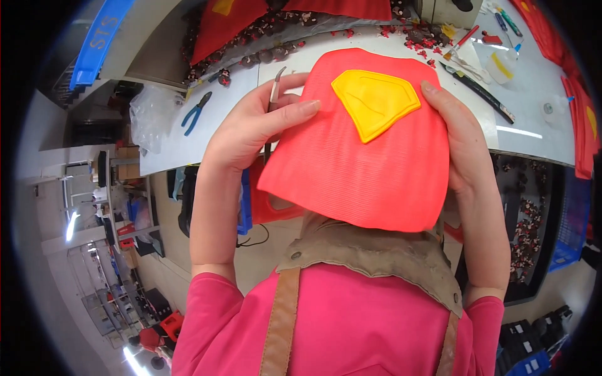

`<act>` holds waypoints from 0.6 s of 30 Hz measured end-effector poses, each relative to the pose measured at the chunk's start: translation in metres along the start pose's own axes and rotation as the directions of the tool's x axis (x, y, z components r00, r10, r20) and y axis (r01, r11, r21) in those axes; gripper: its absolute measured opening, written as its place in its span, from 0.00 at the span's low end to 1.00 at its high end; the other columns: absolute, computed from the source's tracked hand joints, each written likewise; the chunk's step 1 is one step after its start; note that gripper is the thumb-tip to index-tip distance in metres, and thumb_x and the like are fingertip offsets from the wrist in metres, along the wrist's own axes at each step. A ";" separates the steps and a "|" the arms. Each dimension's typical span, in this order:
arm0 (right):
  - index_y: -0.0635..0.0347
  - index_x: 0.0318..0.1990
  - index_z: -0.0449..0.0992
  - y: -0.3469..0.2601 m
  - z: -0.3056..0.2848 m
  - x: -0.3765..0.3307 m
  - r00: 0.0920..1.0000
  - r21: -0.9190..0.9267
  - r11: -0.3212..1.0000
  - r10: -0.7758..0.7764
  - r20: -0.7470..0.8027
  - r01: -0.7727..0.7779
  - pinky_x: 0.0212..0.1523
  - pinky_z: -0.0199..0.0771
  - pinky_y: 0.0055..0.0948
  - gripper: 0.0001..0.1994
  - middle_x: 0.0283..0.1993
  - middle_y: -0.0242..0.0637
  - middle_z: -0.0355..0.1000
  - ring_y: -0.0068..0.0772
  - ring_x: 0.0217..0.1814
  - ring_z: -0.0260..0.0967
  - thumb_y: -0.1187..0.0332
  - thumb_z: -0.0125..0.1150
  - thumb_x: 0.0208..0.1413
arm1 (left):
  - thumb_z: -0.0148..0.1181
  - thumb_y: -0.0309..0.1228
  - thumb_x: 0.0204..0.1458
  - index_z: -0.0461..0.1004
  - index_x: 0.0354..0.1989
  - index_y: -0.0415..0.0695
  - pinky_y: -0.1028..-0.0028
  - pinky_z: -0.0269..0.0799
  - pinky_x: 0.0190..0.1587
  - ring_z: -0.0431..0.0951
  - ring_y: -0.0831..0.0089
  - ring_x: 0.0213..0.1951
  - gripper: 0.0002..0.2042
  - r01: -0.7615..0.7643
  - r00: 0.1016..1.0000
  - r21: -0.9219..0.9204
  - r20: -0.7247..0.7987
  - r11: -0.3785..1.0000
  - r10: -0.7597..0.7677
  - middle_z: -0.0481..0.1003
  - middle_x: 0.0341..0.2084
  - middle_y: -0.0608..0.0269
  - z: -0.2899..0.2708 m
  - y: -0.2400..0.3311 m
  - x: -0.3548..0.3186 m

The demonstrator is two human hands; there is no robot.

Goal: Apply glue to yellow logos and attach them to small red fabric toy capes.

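Observation:
A red cape-shaped piece with fine ribbing and a raised yellow shield emblem is held up in front of my chest, its wider edge toward me. My left hand grips its left edge, thumb on the front face and fingers partly hidden behind. A slim tool with a bent metal tip, like tweezers, is also tucked in those left fingers. On the other side, my right hand clasps the upper right edge, thumb on the face near the emblem; its other fingers are hidden behind the piece.
Blue-handled pliers and a clear plastic bag lie on the white table at left. At right are a black knife and a translucent bottle. More red capes and small dark parts are at the back.

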State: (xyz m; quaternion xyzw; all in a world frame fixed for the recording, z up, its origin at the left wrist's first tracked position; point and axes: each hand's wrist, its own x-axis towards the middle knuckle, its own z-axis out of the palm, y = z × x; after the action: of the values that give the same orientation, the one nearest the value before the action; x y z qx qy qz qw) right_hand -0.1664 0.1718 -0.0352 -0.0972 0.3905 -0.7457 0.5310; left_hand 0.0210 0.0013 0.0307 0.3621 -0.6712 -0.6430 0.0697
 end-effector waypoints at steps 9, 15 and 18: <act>0.71 0.53 0.69 0.000 -0.001 0.012 0.984 0.018 0.986 0.164 0.062 -0.166 0.50 0.76 0.26 0.22 0.49 0.44 0.73 0.28 0.49 0.74 0.62 0.61 0.58 | 0.66 0.32 0.51 0.67 0.54 0.33 0.75 0.76 0.47 0.79 0.74 0.43 0.25 0.103 0.994 -0.418 0.077 0.903 -0.078 0.76 0.44 0.55 0.018 0.000 -0.011; 0.72 0.61 0.61 0.001 0.000 0.016 0.961 -0.011 0.969 0.246 0.125 -0.247 0.56 0.74 0.31 0.25 0.59 0.50 0.66 0.35 0.57 0.70 0.68 0.58 0.59 | 0.65 0.31 0.50 0.64 0.55 0.32 0.73 0.75 0.48 0.78 0.72 0.44 0.26 0.059 0.995 -0.438 0.099 0.897 -0.017 0.75 0.45 0.54 0.023 0.004 -0.022; 0.73 0.59 0.62 0.003 -0.005 0.022 0.947 0.016 0.961 0.269 0.177 -0.276 0.56 0.74 0.32 0.26 0.57 0.48 0.68 0.35 0.55 0.71 0.66 0.61 0.58 | 0.65 0.31 0.49 0.64 0.56 0.32 0.73 0.74 0.50 0.78 0.72 0.45 0.27 0.023 0.995 -0.435 0.098 0.900 0.022 0.75 0.45 0.54 0.026 0.005 -0.024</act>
State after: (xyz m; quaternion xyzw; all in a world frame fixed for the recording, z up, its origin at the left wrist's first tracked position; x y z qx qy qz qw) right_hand -0.1759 0.1548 -0.0468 -0.0961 0.3372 -0.6618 0.6626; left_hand 0.0224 0.0357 0.0400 0.3045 -0.5132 -0.7942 0.1148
